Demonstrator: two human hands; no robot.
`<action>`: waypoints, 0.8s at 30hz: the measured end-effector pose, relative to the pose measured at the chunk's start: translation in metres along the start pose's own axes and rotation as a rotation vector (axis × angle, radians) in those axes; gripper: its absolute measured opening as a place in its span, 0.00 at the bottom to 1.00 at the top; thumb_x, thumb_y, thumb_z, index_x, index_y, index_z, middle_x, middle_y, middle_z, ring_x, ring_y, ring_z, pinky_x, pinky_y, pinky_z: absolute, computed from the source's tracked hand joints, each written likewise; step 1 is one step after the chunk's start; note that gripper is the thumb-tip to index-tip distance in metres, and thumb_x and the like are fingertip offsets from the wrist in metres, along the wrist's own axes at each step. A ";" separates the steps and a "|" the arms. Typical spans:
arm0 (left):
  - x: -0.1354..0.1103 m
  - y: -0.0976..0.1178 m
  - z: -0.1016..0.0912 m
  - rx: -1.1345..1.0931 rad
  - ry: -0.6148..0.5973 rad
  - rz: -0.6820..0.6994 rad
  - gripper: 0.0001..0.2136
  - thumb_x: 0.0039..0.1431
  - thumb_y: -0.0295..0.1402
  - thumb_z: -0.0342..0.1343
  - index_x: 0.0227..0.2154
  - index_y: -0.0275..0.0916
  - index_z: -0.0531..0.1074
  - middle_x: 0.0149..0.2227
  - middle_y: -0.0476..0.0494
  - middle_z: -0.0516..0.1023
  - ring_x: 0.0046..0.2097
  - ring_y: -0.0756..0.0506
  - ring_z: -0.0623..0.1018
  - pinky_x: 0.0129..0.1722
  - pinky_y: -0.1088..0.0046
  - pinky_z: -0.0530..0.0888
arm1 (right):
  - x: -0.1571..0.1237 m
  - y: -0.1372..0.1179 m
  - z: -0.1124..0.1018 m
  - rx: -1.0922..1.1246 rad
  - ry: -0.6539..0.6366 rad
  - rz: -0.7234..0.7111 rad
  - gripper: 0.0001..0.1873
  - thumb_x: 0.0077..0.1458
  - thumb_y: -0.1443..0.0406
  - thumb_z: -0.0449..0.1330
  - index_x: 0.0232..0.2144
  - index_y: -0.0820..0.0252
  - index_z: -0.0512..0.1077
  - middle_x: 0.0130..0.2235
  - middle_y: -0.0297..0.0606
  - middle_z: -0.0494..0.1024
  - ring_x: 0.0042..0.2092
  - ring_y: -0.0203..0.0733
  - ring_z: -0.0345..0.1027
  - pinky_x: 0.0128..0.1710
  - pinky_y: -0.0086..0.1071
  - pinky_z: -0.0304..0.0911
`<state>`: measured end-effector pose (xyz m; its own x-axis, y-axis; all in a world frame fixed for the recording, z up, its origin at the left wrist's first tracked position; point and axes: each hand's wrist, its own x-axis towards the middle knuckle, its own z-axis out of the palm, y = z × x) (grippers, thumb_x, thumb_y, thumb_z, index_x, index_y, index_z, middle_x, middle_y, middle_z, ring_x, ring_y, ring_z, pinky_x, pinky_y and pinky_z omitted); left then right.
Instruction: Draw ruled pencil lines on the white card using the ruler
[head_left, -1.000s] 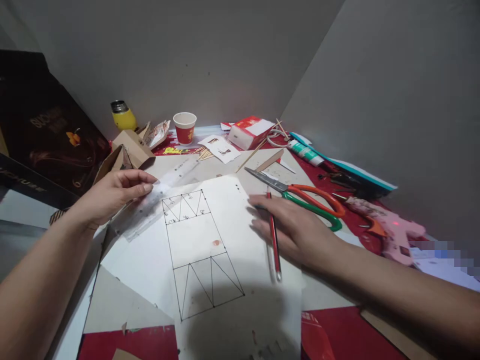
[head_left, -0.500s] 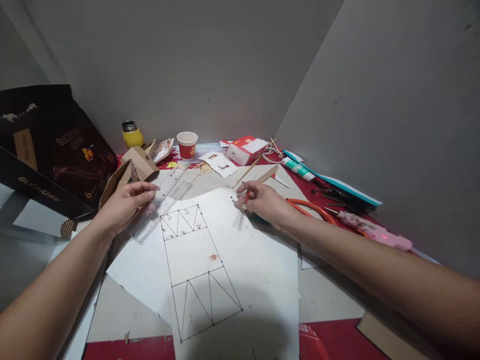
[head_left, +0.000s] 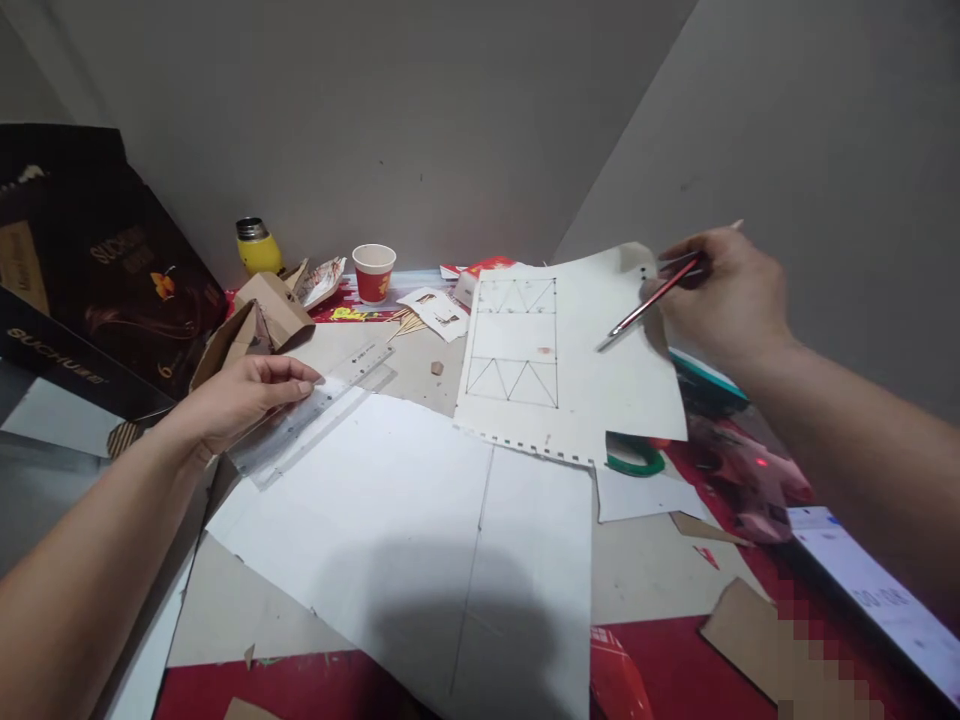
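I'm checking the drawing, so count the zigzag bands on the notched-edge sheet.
2: a top band and a bottom band, at either end of the drawing on the sheet. Marks under the right hand may be hidden.

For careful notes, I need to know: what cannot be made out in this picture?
In the head view:
Tool with green handle: mostly hidden behind raised sheet.
Sheet's small writing: too small to read.
Red box: partly covered by that sheet.
Pink tool: blurred, shape unclear.
Phone: near end cut off by the picture's edge.
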<state>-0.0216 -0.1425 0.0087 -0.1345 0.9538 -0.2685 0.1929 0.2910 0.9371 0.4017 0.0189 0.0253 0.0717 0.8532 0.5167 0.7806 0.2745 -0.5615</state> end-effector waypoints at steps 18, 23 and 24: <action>-0.013 0.015 0.002 0.120 -0.067 0.026 0.19 0.42 0.39 0.71 0.41 0.42 0.82 0.23 0.47 0.75 0.22 0.52 0.67 0.18 0.80 0.60 | -0.145 -0.049 0.012 0.021 -0.625 -0.441 0.10 0.62 0.59 0.54 0.42 0.56 0.70 0.41 0.45 0.81 0.41 0.50 0.75 0.40 0.43 0.70; -0.020 0.018 0.019 0.200 -0.211 0.071 0.21 0.43 0.40 0.70 0.44 0.44 0.81 0.28 0.43 0.77 0.25 0.48 0.71 0.19 0.77 0.65 | -0.161 -0.041 0.006 -0.066 -0.667 -0.526 0.11 0.65 0.60 0.52 0.44 0.58 0.70 0.40 0.46 0.79 0.41 0.51 0.73 0.40 0.43 0.68; -0.021 0.018 0.022 0.228 -0.236 0.086 0.21 0.43 0.40 0.70 0.44 0.45 0.81 0.28 0.43 0.77 0.26 0.47 0.72 0.20 0.77 0.66 | -0.163 -0.039 0.005 -0.079 -0.657 -0.543 0.12 0.65 0.60 0.52 0.45 0.58 0.70 0.39 0.47 0.79 0.41 0.51 0.72 0.39 0.43 0.68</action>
<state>0.0059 -0.1557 0.0262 0.1157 0.9588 -0.2596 0.4094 0.1921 0.8919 0.3561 -0.1288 -0.0402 -0.6804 0.7028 0.2078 0.6453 0.7089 -0.2846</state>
